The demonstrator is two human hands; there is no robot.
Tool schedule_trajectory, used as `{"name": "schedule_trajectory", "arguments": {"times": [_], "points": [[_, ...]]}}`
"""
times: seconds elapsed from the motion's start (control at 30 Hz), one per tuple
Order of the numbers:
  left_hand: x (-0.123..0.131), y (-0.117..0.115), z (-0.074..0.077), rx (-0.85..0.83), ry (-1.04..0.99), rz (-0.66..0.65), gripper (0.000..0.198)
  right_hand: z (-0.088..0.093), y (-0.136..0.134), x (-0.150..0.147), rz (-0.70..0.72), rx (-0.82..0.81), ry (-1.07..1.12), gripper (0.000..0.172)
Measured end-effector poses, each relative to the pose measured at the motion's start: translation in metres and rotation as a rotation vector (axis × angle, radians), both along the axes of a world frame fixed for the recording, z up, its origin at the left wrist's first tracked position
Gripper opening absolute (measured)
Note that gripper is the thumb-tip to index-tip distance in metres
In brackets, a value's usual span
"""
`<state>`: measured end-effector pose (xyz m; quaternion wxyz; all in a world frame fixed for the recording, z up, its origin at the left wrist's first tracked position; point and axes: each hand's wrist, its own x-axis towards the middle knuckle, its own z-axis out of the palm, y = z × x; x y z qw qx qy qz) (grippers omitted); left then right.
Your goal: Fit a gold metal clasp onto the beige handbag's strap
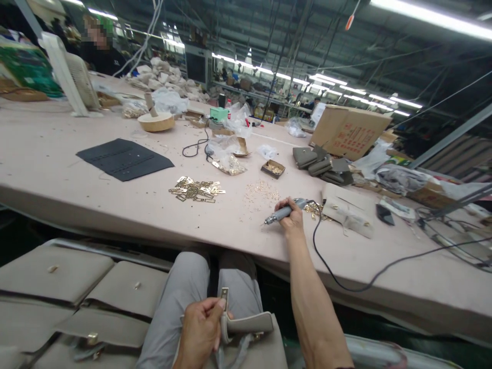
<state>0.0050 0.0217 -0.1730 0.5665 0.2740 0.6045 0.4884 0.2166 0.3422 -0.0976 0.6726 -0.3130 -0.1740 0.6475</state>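
My left hand (202,323) is closed over my lap, pinching a strap end with a gold metal plate (225,293) on it. The strap belongs to a grey-beige handbag (265,353) resting on my legs. Out over the table, my right hand (292,218) grips a grey electric screwdriver (284,211), its thin tip pointing left and down near the table top. A black cord (319,256) trails from the tool to the right. Tiny gold screws (263,190) lie scattered just beyond the tip. Left of them is a pile of gold metal plates (194,189).
Several beige bags (57,271) fill the lower left beside my legs. On the table (223,230) are a black sheet (125,159), a small box of screws (273,168), dark folded pouches (323,163), a beige flap piece (349,207) and a cardboard box (348,132). A person (102,46) is at far left.
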Motion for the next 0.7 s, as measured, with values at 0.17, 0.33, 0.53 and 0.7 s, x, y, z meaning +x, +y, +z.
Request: {"name": "schedule_trajectory", "arguments": {"times": [0.17,0.33,0.53,0.7], "points": [[-0.002,-0.003,-0.001,0.016,-0.011,-0.003,0.058,-0.012,0.022,-0.009,-0.089,-0.046,0.027,0.032],[-0.004,-0.001,-0.006,-0.003,-0.014,-0.047,0.061,-0.023,0.023,-0.017,-0.153,-0.029,-0.007,0.03],[-0.004,0.003,-0.009,-0.022,-0.021,-0.024,0.062,-0.028,0.021,-0.025,-0.213,-0.005,-0.069,0.04],[-0.004,0.004,-0.011,-0.022,-0.058,-0.016,0.06,-0.029,0.02,-0.027,-0.224,0.009,-0.107,0.041]]}}
